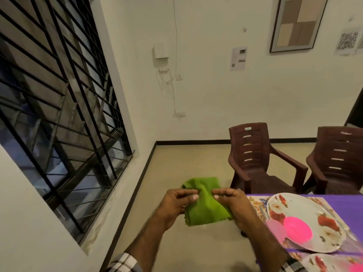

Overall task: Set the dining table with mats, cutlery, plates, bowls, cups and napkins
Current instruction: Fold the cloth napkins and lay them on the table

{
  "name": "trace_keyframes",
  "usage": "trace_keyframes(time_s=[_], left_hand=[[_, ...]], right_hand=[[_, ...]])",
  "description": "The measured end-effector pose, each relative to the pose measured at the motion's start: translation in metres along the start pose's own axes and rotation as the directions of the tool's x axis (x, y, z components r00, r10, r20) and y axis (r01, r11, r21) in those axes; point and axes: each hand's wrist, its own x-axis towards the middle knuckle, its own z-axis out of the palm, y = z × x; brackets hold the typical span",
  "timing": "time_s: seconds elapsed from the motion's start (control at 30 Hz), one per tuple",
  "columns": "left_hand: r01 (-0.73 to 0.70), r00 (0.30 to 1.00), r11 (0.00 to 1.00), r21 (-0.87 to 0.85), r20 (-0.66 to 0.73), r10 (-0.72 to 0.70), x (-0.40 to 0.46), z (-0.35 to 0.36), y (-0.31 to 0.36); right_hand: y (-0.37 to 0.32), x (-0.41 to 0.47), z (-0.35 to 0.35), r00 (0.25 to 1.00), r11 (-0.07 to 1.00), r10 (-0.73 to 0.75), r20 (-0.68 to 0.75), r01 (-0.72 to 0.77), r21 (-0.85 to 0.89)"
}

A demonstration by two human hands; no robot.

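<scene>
Head view: both hands pinch green napkin [204, 201] in mid-air.
Left hand [176, 205]: clamped on napkin, 9 o'clock edge.
Right hand [235, 205]: clamped on napkin, 3 o'clock edge.
Floral plate [322, 213]: 4 o'clock, carries pink bowl [297, 228].

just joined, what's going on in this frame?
A person is holding a green napkin in the air with both hands, left hand and right hand pinching its upper part, off the left edge of the table. On the table's purple cover a floral plate sits on a patterned mat with a pink bowl on it. Two brown plastic chairs stand behind.
</scene>
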Motion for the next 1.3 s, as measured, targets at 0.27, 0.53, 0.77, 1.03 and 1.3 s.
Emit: trace_keyframes(time_s=[0.27, 0.53, 0.77, 1.03, 1.3], left_hand=[[-0.059, 0.991, 0.998, 0.020, 0.119, 0.057, -0.008, 0.001, -0.013], [0.063, 0.998, 0.969, -0.238, 0.013, -0.062, -0.008, 0.018, 0.000], [0.259, 0.942, 0.951, -0.169, -0.171, -0.287, 0.001, 0.051, -0.021], [-0.131, 0.856, 0.956, 0.262, -0.457, 0.242, 0.003, 0.062, -0.058], [-0.240, 0.864, 0.908, 0.342, -0.351, 0.361, 0.003, 0.047, -0.058]], right_hand=[[0.010, -0.013, -0.023, 0.988, 0.998, 0.004, 0.155, -0.014, 0.067], [-0.015, -0.026, -0.013, 0.982, 0.976, 0.048, 0.182, -0.085, 0.202], [-0.007, -0.034, 0.022, 0.946, 0.983, -0.034, -0.322, -0.026, -0.180], [0.006, -0.040, 0.027, 0.803, 0.863, -0.265, -0.533, -0.049, -0.503], [0.000, -0.031, 0.028, 0.880, 0.933, -0.103, -0.463, -0.076, -0.351]])
